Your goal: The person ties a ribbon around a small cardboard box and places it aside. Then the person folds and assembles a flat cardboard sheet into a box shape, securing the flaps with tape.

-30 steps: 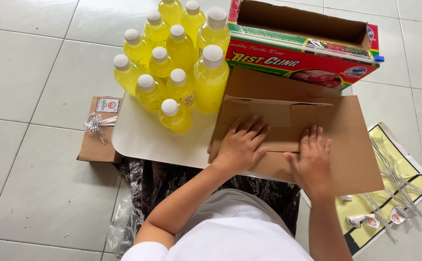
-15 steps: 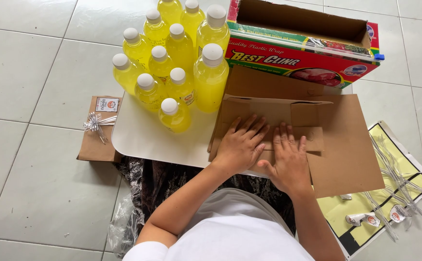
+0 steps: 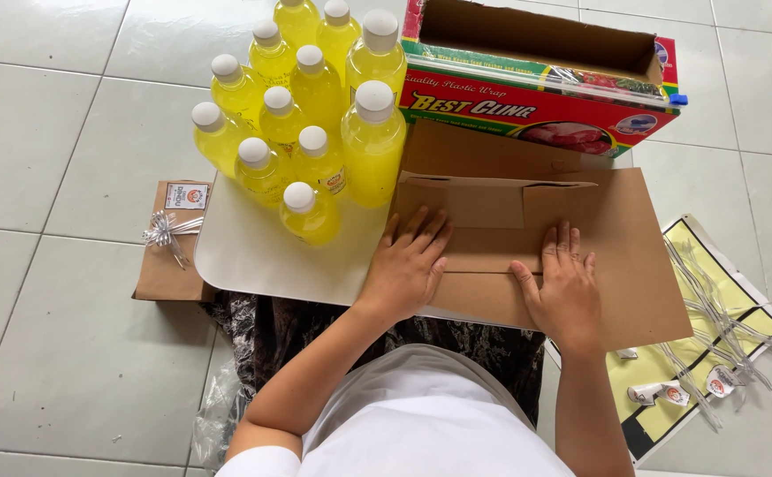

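Head view: we see the flattened brown cardboard box (image 3: 571,238) lying on a white board (image 3: 253,256) over the person's lap. Both hands press flat on it, fingers spread, each grip released and grasping nothing. Left hand (image 3: 408,265) rests near the box's left edge, right hand (image 3: 567,287) at its middle, over a fold. Yellow bottles (image 3: 306,115) stand just beside the left hand; a cling-wrap carton (image 3: 536,97) lies beyond.

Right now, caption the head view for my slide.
Both hands, left hand and right hand, press flat cardboard beside yellow bottles.
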